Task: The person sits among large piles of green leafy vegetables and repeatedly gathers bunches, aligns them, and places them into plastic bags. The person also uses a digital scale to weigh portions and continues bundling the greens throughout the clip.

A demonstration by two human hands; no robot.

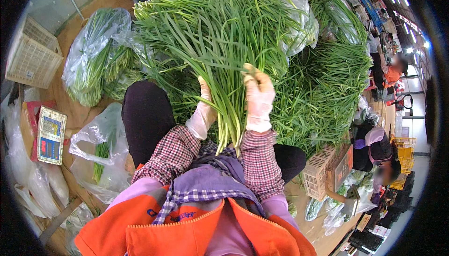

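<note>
A bunch of long green leafy stalks, which look like garlic chives, stands between my two gloved hands, pale stem ends towards my lap. My left hand is wrapped against the bunch's left side, its thumb up. At the right side my right hand has bent fingers at the leaves; whether it grips any is unclear. Beyond lies a large heap of the same greens, partly on clear plastic. More loose greens spread to the right.
Bagged greens and a white plastic crate are at the left. Nearer are a digital scale and an open clear plastic bag with greens. A slatted crate stands at the right, with a person beyond and another person farther off.
</note>
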